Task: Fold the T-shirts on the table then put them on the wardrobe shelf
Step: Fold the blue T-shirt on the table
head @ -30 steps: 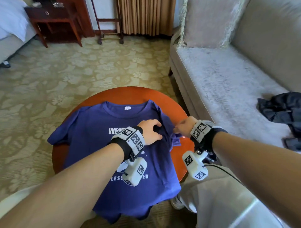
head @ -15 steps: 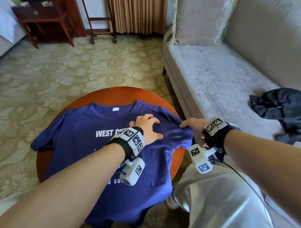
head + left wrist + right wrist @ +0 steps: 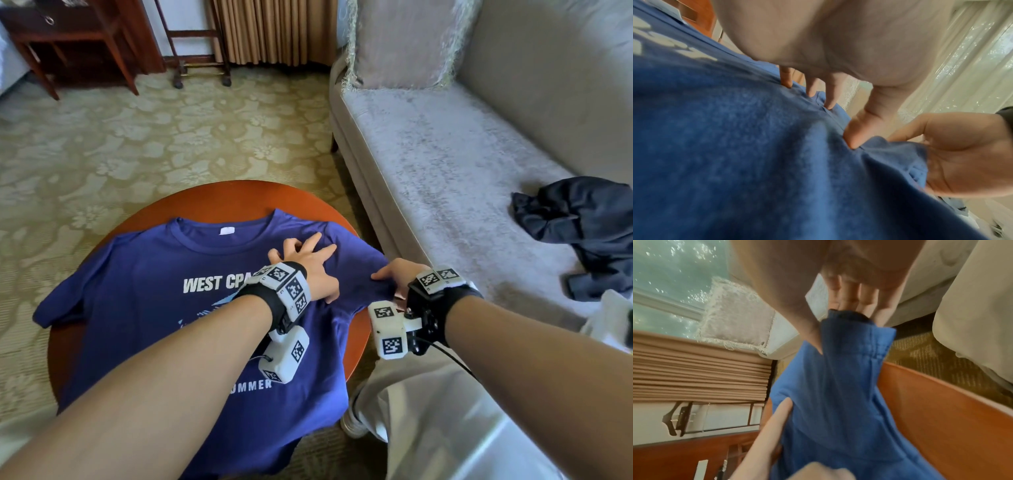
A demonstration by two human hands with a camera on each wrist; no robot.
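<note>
On round table (image 3: pixel 239 202): left hand (image 3: pixel 310 265) pressing blue T-shirt (image 3: pixel 144 274) flat, fingers spread; right hand (image 3: pixel 399 275) pinching its sleeve (image 3: pixel 849 340).

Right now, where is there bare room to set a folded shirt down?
The round table is mostly covered by the blue T-shirt; only a wood crescent beyond the collar shows. The sofa seat is bare between the cushion and the dark garment.
</note>
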